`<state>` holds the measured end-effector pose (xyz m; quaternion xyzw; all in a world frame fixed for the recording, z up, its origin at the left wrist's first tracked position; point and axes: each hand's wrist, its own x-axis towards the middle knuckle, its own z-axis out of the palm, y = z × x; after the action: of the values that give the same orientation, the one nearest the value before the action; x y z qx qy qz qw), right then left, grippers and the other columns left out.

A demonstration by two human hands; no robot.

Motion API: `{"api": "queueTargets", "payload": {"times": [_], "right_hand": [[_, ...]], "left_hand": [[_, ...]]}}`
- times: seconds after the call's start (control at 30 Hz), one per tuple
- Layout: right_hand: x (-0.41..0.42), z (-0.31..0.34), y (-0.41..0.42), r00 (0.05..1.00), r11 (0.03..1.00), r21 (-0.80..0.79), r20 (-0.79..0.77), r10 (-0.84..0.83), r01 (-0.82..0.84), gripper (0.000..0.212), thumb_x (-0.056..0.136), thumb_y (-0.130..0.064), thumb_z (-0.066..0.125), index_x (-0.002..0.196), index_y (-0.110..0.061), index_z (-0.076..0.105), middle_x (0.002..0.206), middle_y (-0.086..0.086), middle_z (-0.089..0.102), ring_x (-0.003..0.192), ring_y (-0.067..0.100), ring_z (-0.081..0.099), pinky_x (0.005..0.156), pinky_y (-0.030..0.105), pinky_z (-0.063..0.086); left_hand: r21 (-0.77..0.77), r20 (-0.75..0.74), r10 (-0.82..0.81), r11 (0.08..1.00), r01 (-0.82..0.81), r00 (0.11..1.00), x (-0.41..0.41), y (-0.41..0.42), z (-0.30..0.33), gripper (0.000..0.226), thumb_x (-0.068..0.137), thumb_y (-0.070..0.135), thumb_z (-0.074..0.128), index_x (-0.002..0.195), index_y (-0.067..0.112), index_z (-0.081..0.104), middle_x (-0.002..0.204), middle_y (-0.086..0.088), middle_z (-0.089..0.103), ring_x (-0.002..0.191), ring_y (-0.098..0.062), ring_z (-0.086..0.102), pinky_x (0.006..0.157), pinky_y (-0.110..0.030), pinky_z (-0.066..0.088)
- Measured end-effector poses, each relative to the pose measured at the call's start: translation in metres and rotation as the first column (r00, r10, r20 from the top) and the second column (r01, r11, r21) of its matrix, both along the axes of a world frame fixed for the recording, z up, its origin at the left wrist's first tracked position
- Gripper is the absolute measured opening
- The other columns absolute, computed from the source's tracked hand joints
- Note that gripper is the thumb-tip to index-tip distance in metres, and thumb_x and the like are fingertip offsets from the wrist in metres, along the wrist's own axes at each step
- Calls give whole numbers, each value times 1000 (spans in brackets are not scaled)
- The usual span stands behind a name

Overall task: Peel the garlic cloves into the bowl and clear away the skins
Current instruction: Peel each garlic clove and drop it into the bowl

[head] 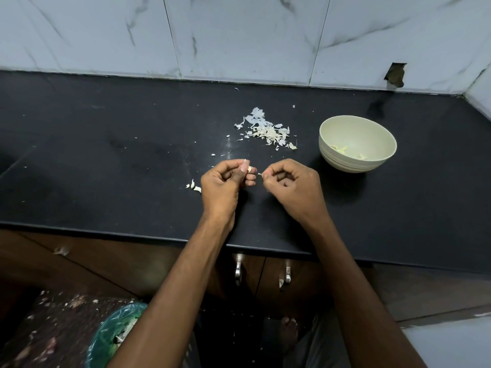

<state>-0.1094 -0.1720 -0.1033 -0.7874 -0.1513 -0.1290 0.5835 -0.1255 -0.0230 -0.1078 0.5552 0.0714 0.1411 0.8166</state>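
Head view: left hand (225, 181) pinches small garlic clove (249, 169) with curled fingers, above black counter (106, 155). Right hand (289, 181) just beside it, fingertips pinch tiny bit of skin (259, 174). Pile of skins (268, 130) lies behind hands. Pale bowl (357, 160) sits to right, few peeled cloves (341, 149) inside. Two more cloves (194, 185) on counter, left of left hand. Green-bagged bin (114, 333) on floor below.
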Motion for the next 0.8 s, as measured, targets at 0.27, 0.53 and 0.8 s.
{"api": "queueTargets", "payload": {"times": [0.27,0.53,0.8], "right_hand": [[5,2,-4,988,978,188,-140,-65,91,33,88,-31,84,80,-5,65,65,7,64,60,13,66,67,45,63],[3,-2,-4,995,999,-34,97,27,-24,9,92,-10,79,101,-9,81,95,5,74,77,14,74,71,25,60],[5,-7,-2,965,959,-266,259,-26,97,7,93,-15,78,99,-14,80,91,-1,70,73,5,66,70,18,56]], "left_hand": [[73,50,-45,996,42,998,-1,1,-3,16,92,-7,70,108,-8,72,83,-14,77,75,-19,73,76,-27,61],[64,55,-52,997,49,997,-2,-3,0,53,92,-9,68,142,2,56,89,-11,79,80,-20,76,86,-32,63],[278,56,-44,960,27,997,-3,-4,-4,75,97,-9,61,161,13,28,98,-9,79,94,-23,75,98,-42,58]]}}
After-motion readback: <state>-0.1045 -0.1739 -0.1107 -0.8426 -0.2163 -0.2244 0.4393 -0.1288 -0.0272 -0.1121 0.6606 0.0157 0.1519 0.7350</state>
